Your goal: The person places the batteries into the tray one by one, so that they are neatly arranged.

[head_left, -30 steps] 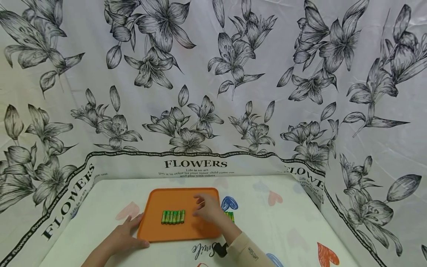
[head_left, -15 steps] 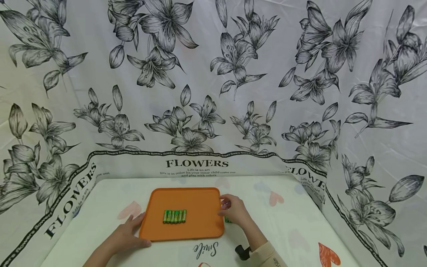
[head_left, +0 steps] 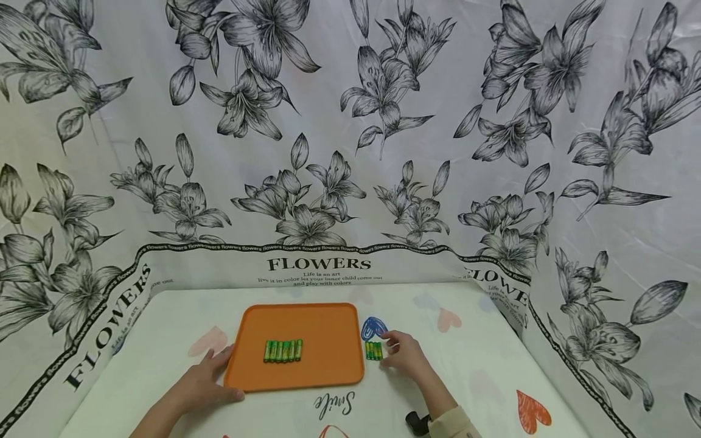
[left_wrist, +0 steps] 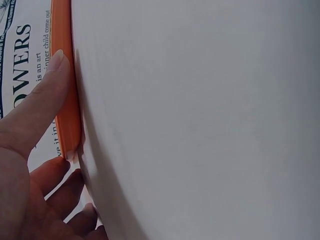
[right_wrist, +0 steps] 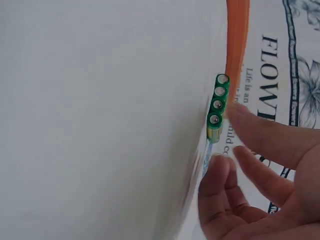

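On the orange tray (head_left: 320,365) a row of green batteries (head_left: 283,351) lies side by side, near the middle. My left hand (head_left: 205,383) spans the tray's near left corner, its thumb along the front edge and fingers at the left side. In the left wrist view the thumb (left_wrist: 45,95) rests against the orange rim. Right of the tray, a shorter row of green batteries (head_left: 374,351) lies on the cloth. My right hand (head_left: 408,356) is just beside that row, thumb and fingers apart. The right wrist view shows the battery ends (right_wrist: 217,105) close to the thumb tip.
A white tablecloth (head_left: 460,371) printed with hearts and the word "Smile" covers the table. Behind it hangs a white flower-print curtain (head_left: 323,213). A black object (head_left: 417,424) sits at my right cuff.
My right hand has moved from over the tray to the right, past its edge, beside the short battery row. My left hand stays at the tray's corner.
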{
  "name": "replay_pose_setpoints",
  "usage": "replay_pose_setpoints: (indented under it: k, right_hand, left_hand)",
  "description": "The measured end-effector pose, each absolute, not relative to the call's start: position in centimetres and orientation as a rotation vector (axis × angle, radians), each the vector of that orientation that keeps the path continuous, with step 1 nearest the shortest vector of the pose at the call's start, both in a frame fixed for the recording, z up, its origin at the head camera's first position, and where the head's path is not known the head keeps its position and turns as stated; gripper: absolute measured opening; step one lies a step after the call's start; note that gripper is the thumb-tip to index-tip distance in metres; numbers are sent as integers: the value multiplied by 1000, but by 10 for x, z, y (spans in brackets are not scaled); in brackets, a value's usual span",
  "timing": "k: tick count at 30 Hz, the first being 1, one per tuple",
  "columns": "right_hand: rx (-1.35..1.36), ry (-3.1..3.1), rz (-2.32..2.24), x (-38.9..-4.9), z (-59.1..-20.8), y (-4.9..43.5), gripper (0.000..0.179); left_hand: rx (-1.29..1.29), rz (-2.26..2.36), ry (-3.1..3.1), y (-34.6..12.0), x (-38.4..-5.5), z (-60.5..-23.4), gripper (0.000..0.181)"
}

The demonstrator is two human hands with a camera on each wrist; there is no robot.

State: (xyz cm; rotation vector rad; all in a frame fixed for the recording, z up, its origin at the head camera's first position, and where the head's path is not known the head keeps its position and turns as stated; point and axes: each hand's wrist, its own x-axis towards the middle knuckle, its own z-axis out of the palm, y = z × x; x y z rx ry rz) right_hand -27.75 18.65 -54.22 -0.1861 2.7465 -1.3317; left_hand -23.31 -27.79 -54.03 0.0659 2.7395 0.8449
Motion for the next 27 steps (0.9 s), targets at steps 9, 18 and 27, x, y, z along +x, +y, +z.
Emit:
replay_pose_setpoints:
  k: [9,18,27]
  right_hand:
    - [-149,2731,-1199,-286,-549,184,64]
    - [-115,2781,-1170,-284,-545,184,49]
    - [-189,2757,-1361,-281,-531,180,46]
  left_hand:
    - [16,861,2707,-280,-236,-544,128]
    - [27,853,2729,-279,-236,-545,126]
    - [3,860,2713,-278,-235,-543,128]
